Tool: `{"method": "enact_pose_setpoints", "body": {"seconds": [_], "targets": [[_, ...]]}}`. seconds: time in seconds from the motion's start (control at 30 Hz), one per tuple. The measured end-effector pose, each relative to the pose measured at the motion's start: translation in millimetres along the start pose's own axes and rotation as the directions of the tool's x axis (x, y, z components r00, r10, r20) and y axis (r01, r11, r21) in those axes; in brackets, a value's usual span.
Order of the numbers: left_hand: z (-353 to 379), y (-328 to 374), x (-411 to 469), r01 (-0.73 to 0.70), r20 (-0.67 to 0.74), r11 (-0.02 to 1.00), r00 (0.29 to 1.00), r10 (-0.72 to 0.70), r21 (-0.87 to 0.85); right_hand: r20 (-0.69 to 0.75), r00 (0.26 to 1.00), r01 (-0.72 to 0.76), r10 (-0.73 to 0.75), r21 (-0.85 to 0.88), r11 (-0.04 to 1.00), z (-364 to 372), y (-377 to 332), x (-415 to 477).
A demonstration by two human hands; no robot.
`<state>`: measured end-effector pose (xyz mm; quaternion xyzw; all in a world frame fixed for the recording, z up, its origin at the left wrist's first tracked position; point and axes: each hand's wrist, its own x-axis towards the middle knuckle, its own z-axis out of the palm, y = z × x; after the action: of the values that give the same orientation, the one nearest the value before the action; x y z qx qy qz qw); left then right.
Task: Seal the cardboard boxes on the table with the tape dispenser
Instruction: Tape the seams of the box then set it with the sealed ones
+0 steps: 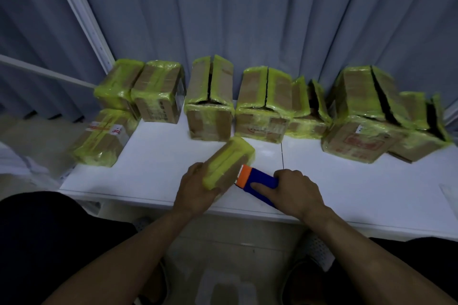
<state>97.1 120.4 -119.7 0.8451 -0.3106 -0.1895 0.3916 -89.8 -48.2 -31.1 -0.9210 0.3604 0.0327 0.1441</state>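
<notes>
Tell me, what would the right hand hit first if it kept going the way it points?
The small taped box held by the left hand. The right hand grips the tape dispenser, whose orange end points at that box and seems to touch it, though contact is unclear.

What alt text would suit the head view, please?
A left hand grips a small yellow-taped cardboard box while the right hand holds a blue-and-orange plastic tape dispenser at its edge on a white table. More yellow-taped cardboard boxes line the far edge.
</notes>
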Motion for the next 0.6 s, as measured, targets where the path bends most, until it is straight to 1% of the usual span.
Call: {"method": "enact_pose_setpoints", "body": {"seconds": [0.03, 0.1, 0.17, 0.2, 0.23, 0.27, 0.3, 0.33, 0.37, 0.4, 0.43, 0.5, 0.57, 0.6], "targets": [[-2, 2, 0, -0.015, 0.044, 1.0, 0.999, 0.014, 0.003, -0.001, 1.0, 0.009, -0.009, 0.045, 0.999, -2, 0, -2], [-10, 1, 5, -0.034, 0.187, 0.999, 0.982, 0.032, 0.006, -0.001, 1.0, 0.025, -0.025, 0.137, 0.99, -7, -1, -5], [-21, -1, 9, -0.045, 0.364, 0.994, 0.931, 0.007, 0.096, -0.004, 0.999, 0.037, -0.036, 0.212, 0.977, -11, -1, -7], [-27, -3, 13, -0.048, 0.414, 0.987, 0.91, -0.02, 0.154, -0.009, 0.999, 0.042, -0.041, 0.238, 0.97, -12, -1, -8], [-33, -5, 16, -0.063, 0.414, 0.982, 0.91, -0.015, 0.176, -0.015, 0.999, 0.043, -0.041, 0.263, 0.964, -12, -1, -8], [-37, -9, 17, -0.094, 0.365, 0.98, 0.931, 0.024, 0.173, -0.019, 0.999, 0.041, -0.037, 0.283, 0.958, -12, -1, -9], [-41, -11, 17, -0.158, 0.275, 0.972, 0.955, 0.106, 0.173, -0.02, 0.999, 0.036, -0.031, 0.295, 0.955, -12, 0, -9], [-44, -13, 14, -0.194, 0.17, 0.959, 0.972, 0.16, 0.205, -0.021, 0.999, 0.032, -0.027, 0.297, 0.954, -12, 1, -9], [-45, -16, 10, -0.213, 0.048, 0.943, 0.977, 0.208, 0.255, -0.025, 0.999, 0.029, -0.022, 0.295, 0.955, -11, 2, -9], [-44, -19, 8, -0.2, -0.075, 0.936, 0.97, 0.23, 0.288, -0.03, 0.999, 0.024, -0.016, 0.292, 0.956, -10, 2, -9], [-40, -19, 4, -0.191, -0.147, 0.933, 0.959, 0.244, 0.304, -0.034, 0.999, 0.017, -0.008, 0.29, 0.957, -10, 2, -9], [-25, -10, -4, -0.152, -0.191, 0.939, 0.957, 0.217, 0.307, -0.036, 0.999, 0.004, 0.007, 0.287, 0.958, -10, 3, -9], [-4, 6, -13, -0.048, -0.144, 0.951, 0.985, 0.096, 0.307, -0.034, 0.999, 0.001, 0.01, 0.289, 0.957, -10, 5, -9], [6, 11, -15, 0.005, -0.09, 0.949, 0.996, 0.025, 0.316, -0.03, 0.999, -0.002, 0.011, 0.293, 0.956, -9, 6, -9]]}}
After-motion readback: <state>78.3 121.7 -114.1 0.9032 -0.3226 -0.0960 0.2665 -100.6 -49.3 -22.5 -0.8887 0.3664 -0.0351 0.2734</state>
